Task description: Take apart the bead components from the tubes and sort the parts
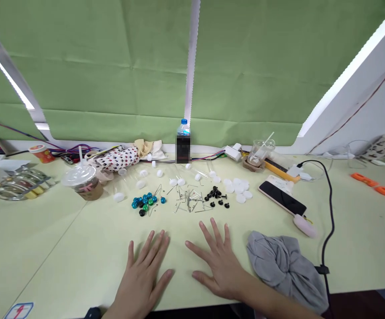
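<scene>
My left hand (143, 275) lies flat on the pale table, fingers stretched out and holding nothing. Flat beside it, my right hand (218, 265) has its fingers spread and is also without anything in it. Beyond my left hand sits a cluster of shiny blue, green and black balls (145, 200). Thin metal pins (190, 200) are scattered past the gap between my hands. Small black flat-headed parts (215, 193) lie beyond my right hand, with white round discs (241, 189) to their right. Clear tubes with white caps (181, 181) lie behind the pins.
A grey cloth (287, 270) is right of my right hand, near a black cable (331, 208). A phone (282, 198) lies behind it. Lidded drink cup (88, 184), patterned pouch (121, 158), bottle (183, 148) and another plastic cup (258, 153) stand along the back.
</scene>
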Action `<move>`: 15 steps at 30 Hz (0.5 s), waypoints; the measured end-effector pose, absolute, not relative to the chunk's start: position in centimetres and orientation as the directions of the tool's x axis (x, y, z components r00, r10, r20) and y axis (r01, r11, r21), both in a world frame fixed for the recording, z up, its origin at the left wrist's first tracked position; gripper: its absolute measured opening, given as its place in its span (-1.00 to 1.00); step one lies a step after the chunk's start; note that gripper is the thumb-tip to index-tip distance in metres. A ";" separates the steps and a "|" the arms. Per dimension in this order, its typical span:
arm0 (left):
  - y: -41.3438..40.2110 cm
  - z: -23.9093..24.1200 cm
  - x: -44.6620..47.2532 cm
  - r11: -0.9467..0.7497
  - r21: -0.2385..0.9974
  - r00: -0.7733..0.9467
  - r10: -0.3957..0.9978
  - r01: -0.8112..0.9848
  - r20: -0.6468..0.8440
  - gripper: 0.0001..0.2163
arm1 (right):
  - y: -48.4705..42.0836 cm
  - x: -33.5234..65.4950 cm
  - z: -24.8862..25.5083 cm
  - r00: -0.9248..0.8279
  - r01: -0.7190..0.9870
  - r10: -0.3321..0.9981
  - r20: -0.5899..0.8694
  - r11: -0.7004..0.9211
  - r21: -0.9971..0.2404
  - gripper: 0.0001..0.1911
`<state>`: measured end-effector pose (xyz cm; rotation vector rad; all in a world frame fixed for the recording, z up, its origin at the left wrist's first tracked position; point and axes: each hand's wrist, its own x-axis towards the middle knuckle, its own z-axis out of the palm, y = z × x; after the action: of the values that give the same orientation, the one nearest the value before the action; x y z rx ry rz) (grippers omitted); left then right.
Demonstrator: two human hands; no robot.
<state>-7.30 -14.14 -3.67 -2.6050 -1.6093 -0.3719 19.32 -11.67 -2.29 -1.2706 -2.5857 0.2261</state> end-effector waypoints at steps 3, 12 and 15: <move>-14.2 -3.6 -7.1 -0.439 0.064 0.413 0.879 0.896 0.239 -0.41 | -11.8 19.2 -2.2 -0.578 0.762 0.800 0.164 0.600 -0.244 -0.31; -13.9 -4.1 -6.6 -0.412 0.037 0.397 0.896 0.910 0.199 -0.42 | -11.2 18.7 -2.1 -0.571 0.770 0.806 0.156 0.592 -0.239 -0.36; -13.8 -4.2 -6.4 -0.422 0.030 0.411 0.895 0.906 0.171 -0.44 | -9.5 17.7 -2.5 -0.552 0.787 0.816 0.171 0.578 -0.217 -0.40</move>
<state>-6.43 -13.76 -4.15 -2.5818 -1.6510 -0.2475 17.70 -9.53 -2.47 -1.3262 -2.5588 0.1678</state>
